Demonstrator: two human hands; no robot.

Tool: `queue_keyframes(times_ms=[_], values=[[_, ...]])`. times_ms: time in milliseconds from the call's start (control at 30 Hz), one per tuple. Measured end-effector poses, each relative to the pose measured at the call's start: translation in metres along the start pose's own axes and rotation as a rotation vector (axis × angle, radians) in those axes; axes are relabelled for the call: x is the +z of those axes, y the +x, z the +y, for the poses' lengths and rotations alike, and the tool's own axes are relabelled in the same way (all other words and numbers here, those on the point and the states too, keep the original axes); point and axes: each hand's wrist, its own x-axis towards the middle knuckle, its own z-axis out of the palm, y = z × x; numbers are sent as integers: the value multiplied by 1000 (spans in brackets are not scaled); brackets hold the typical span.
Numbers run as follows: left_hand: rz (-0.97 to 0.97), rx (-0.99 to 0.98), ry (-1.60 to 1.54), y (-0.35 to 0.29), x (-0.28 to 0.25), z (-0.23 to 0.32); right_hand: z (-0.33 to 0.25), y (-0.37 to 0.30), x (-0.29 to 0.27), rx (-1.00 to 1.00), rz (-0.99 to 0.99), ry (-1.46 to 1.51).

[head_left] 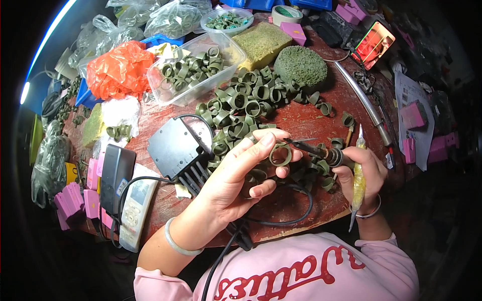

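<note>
My left hand (228, 173), palm turned up, pinches an olive-green ring (279, 164) between thumb and fingers. In my right hand (370, 173) is a black pen-like tool, apparently an electric wax pen (309, 148); its thin tip points left and meets or nearly meets the ring's upper edge. A slim pointed tool with a yellow-wrapped handle (359, 183) is also tucked between my right fingers, standing almost upright. Behind my hands many similar green rings (241, 103) lie heaped on the red table (175, 113).
A clear plastic tub (193, 93) of green rings stands beyond the heap, near an orange-red bag (120, 67). A dark control box (175, 145) with cables sits left of my left hand. Green sponge-like blocks (301, 65), a metal rod (359, 93) and a lit phone (374, 45) lie right.
</note>
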Motion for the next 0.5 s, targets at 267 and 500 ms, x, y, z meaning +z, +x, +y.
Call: queue_keyframes(times_ms=[267,500], values=[[12,1,-6,0,1,0,1,0,1,-10,-12,-9],[-8,2,-13,1,0,0,0,-1,0,11,-16,10]])
